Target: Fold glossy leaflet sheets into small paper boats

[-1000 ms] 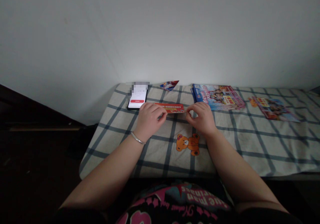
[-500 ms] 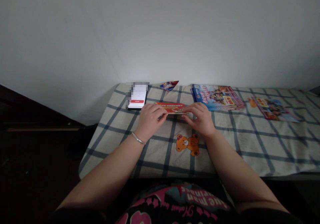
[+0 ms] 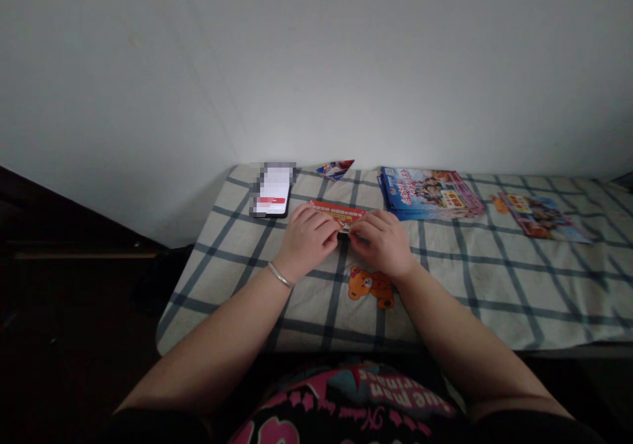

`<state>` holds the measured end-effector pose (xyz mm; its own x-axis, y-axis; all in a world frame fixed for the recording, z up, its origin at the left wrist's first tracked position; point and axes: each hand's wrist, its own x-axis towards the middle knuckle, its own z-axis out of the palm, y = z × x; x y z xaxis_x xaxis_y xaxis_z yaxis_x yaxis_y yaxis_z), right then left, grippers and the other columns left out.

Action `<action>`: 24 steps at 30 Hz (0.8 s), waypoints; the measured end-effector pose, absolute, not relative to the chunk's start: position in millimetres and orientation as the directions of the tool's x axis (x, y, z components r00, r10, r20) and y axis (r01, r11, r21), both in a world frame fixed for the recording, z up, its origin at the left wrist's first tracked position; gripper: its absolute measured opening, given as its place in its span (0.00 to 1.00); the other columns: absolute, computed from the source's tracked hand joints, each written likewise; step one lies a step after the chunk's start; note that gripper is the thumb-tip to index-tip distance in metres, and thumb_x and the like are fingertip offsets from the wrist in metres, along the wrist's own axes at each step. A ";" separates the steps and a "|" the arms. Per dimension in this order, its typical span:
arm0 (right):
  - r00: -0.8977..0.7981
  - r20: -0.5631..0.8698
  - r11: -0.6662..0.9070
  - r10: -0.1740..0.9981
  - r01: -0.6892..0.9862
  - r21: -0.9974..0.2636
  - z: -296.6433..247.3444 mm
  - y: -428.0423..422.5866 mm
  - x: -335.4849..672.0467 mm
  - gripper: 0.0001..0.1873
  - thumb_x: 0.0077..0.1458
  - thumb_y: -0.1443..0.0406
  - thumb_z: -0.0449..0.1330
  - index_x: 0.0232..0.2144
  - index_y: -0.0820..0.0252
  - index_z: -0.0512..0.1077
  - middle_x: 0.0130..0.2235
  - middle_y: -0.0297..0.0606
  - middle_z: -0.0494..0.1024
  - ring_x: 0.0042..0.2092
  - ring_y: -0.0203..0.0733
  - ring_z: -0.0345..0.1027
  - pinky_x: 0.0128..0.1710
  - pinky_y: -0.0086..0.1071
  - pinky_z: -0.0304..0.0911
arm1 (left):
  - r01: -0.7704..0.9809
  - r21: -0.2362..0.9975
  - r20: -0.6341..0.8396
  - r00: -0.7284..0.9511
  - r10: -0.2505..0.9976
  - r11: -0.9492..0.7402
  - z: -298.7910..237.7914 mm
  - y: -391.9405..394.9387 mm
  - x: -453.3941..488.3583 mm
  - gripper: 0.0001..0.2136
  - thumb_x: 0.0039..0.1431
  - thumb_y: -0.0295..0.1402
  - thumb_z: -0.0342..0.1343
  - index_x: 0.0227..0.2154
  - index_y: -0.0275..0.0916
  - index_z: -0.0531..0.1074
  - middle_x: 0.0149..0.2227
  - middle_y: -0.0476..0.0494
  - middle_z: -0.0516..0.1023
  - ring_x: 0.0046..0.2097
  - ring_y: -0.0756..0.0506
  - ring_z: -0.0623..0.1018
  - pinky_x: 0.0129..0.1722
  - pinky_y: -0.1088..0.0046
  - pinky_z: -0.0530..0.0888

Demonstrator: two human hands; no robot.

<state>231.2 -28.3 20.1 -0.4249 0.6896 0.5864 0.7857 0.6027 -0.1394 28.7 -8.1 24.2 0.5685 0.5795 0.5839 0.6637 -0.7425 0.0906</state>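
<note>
A red printed sheet of paper (image 3: 341, 214), folded into a narrow strip, lies on the checked cloth between my two hands. My left hand (image 3: 310, 238) has its fingers closed on the paper's left part near the front edge. Close beside it, my right hand (image 3: 380, 241) grips the right part, thumb and fingers pressed together. The fingertips of both hands nearly meet at the middle of the near edge and hide parts of the strip.
A lit phone (image 3: 273, 190) lies behind my left hand. A small folded paper piece (image 3: 336, 169) rests near the wall. To the right are a stack of colourful flyers (image 3: 430, 193) and another flyer (image 3: 546, 218). A checked cloth (image 3: 459, 285) with bear prints covers the table.
Both hands have moved inward toward each other along the near edge of the red paper. Less of the strip shows between them. The other things stay in place.
</note>
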 end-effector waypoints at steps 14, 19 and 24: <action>-0.422 0.572 0.607 0.703 0.776 -0.173 19.0 -26.1 228.1 0.05 0.56 0.68 0.59 0.29 0.56 0.73 0.33 0.36 0.79 0.39 0.44 0.68 0.41 0.38 0.62 | 0.680 0.086 0.558 0.573 0.600 -0.729 25.4 -8.9 30.6 0.05 0.57 0.27 0.55 0.29 0.41 0.74 0.34 0.47 0.78 0.40 0.44 0.74 0.54 0.58 0.67; -0.417 0.568 0.610 0.710 0.768 -0.197 19.9 -25.0 230.7 0.05 0.57 0.68 0.58 0.29 0.56 0.73 0.33 0.36 0.79 0.38 0.43 0.69 0.41 0.37 0.63 | 0.693 0.104 0.553 0.556 0.620 -0.714 25.1 -7.7 27.4 0.05 0.58 0.28 0.55 0.30 0.42 0.74 0.35 0.47 0.78 0.40 0.43 0.74 0.54 0.57 0.67; -0.409 0.579 0.610 0.706 0.765 -0.204 19.0 -23.7 232.6 0.05 0.56 0.68 0.58 0.29 0.56 0.72 0.32 0.37 0.79 0.37 0.43 0.68 0.41 0.37 0.63 | 0.706 0.100 0.585 0.528 0.616 -0.701 25.7 -7.9 25.8 0.04 0.58 0.28 0.55 0.30 0.41 0.73 0.35 0.47 0.78 0.40 0.44 0.75 0.54 0.58 0.67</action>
